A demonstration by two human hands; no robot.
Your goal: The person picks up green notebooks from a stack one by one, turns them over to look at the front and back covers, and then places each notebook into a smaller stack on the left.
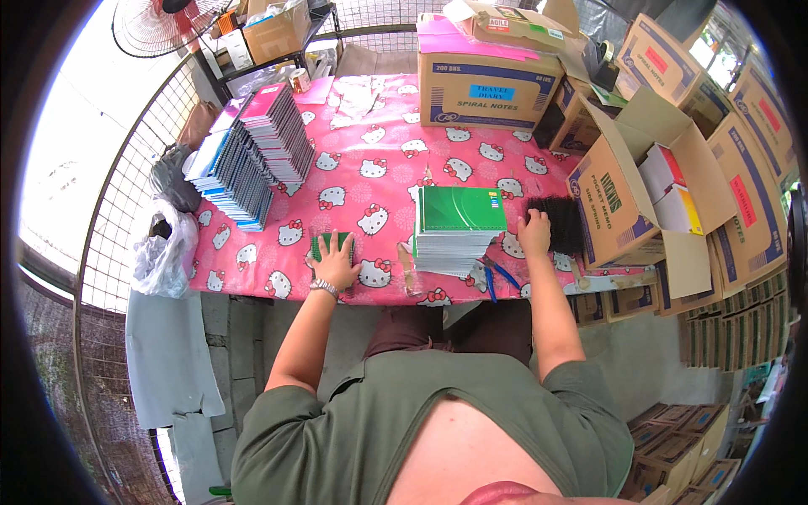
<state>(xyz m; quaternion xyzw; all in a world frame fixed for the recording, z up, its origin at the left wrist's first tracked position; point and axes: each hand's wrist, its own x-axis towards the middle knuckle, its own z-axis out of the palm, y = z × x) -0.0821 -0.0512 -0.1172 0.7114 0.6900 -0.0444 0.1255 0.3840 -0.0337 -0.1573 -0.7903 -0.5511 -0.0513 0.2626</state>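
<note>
Left hand (335, 263) lies flat, palm down, fingers (324, 245) spread, on a small green notebook (319, 247) near the front edge of the table (379, 160). It presses on the notebook and grips nothing. There is a wristwatch (323, 288) on that wrist.

Right hand (534, 233) is at the left edge of a black bundle of spiral binding coils (558, 223), touching it. I cannot tell whether the fingers are closed on any coil; they look loosely curled.

Between the hands is a stack of green-covered spiral notebooks (459, 225), top cover green, white page edges showing on the front side. Blue-handled scissors (497, 275) lie just right of the stack's front corner, near the table edge.

The table has a pink cartoon-cat cloth. On the far left sit two leaning stacks of notebooks (252, 156), spines fanned out. At the far middle there is a closed cardboard box (488, 80).

To the right of the table stands an open cardboard carton (627, 194) holding white packs with red and yellow. More cartons (749, 168) are stacked behind and beside it.

A white plastic bag (160, 252) hangs on the wire mesh at the table's left end.
</note>
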